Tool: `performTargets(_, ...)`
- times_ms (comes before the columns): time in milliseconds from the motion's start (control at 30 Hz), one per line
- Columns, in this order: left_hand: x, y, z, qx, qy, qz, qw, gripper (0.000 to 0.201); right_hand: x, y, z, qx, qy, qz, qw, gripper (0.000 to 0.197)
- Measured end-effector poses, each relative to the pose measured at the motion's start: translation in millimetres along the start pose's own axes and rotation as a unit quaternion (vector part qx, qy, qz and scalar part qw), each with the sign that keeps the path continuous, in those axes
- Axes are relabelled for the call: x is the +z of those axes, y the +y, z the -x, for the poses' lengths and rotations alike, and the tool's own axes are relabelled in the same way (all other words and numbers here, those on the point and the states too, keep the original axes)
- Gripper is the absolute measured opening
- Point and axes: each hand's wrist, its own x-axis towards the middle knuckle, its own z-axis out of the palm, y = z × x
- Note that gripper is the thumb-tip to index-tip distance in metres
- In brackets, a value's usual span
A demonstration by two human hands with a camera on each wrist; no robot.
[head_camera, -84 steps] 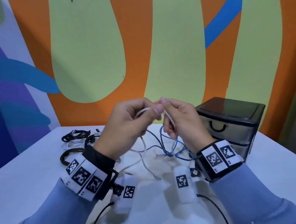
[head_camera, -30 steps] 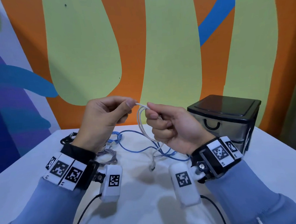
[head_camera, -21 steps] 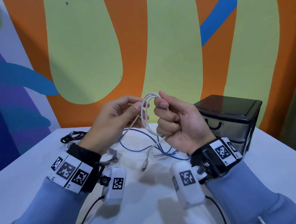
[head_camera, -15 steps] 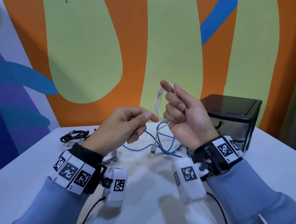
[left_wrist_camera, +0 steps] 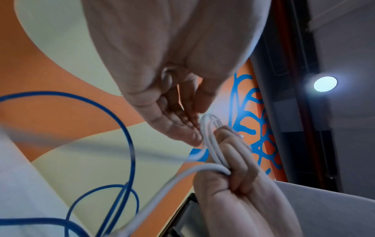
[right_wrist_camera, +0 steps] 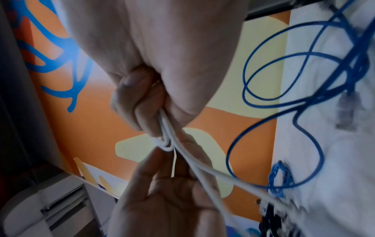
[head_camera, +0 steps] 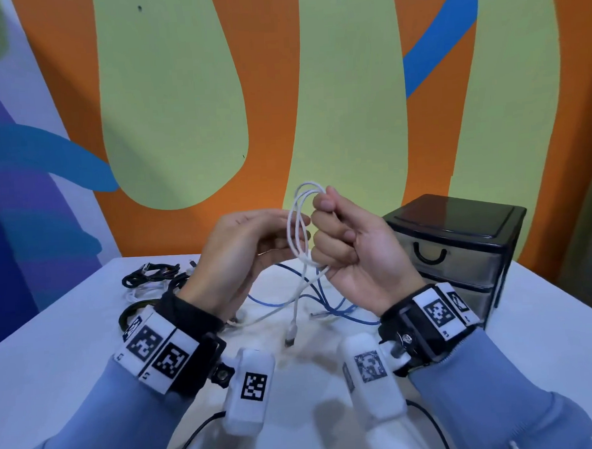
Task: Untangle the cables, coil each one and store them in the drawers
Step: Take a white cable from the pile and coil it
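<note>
My right hand grips a white cable folded into a few loops, held upright above the table. Its loose tail hangs down to a plug just over the table. My left hand is beside the loops with straight fingers, the tips touching them. The left wrist view shows those fingertips against the white cable in the right fist. In the right wrist view the right hand clamps the white cable above the open left palm.
A blue cable lies in loose curls on the white table under my hands. Black cables are bunched at the far left. A black drawer unit stands at the right, its drawers closed.
The right hand has come down a little with the white loops. The left hand let go of its pinch on the tail and rose beside the loops, fingers now straight.
</note>
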Motion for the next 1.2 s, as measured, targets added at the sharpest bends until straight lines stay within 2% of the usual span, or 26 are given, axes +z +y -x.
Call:
performTargets(67, -1, 2, 0, -0.017, -0.006, 0.030, 0.999, 0.031, -4, -2, -3, -0.027, 0.047, 0.030, 0.998, 0.034)
performTargets(167, 1, -1, 3, 0.036, -0.022, -0.083, 0.996, 0.017, -7, 1, -6, -0.064, 0.109, 0.105, 0.986, 0.033)
performTargets(300, 2, -7, 4, 0.071, 0.008, -0.141, 0.987, 0.021, -5, 11, -10, -0.088, 0.154, 0.208, 0.962, 0.032)
performTargets(400, 5, -9, 5, 0.092, 0.029, -0.147, 0.984, 0.021, -4, 19, -12, -0.108, 0.184, 0.288, 0.933, 0.034)
performTargets(600, 4, -15, 2, 0.133, 0.070, -0.239, 0.959, 0.019, -11, 23, -12, -0.147, 0.221, 0.412, 0.872, 0.040)
performTargets(733, 7, -10, 5, 0.130, 0.040, -0.237, 0.962, 0.016, -13, 27, -13, -0.130, 0.227, 0.417, 0.871, 0.042)
performTargets(800, 7, -9, 6, 0.128, 0.017, -0.237, 0.963, 0.022, -14, 27, -13, -0.134, 0.227, 0.417, 0.870, 0.043)
performTargets(900, 5, -3, 8, 0.132, 0.018, -0.235, 0.963, 0.019, -12, 27, -12, -0.138, 0.219, 0.424, 0.868, 0.044)
performTargets(1033, 9, -6, 8, 0.170, 0.069, -0.320, 0.930, 0.019, -9, 26, -9, -0.139, 0.227, 0.438, 0.859, 0.042)
performTargets(1133, 8, -6, 7, 0.250, 0.111, -0.377, 0.885, 0.048, -6, 27, -10, -0.129, 0.220, 0.424, 0.869, 0.041)
performTargets(1167, 7, -6, 7, 0.284, 0.104, -0.396, 0.867, 0.054, -6, 28, -10, -0.123, 0.215, 0.417, 0.875, 0.041)
performTargets(1200, 6, -7, 6, 0.319, 0.090, -0.410, 0.849, 0.051, -5, 28, -9, -0.119, 0.210, 0.410, 0.880, 0.041)
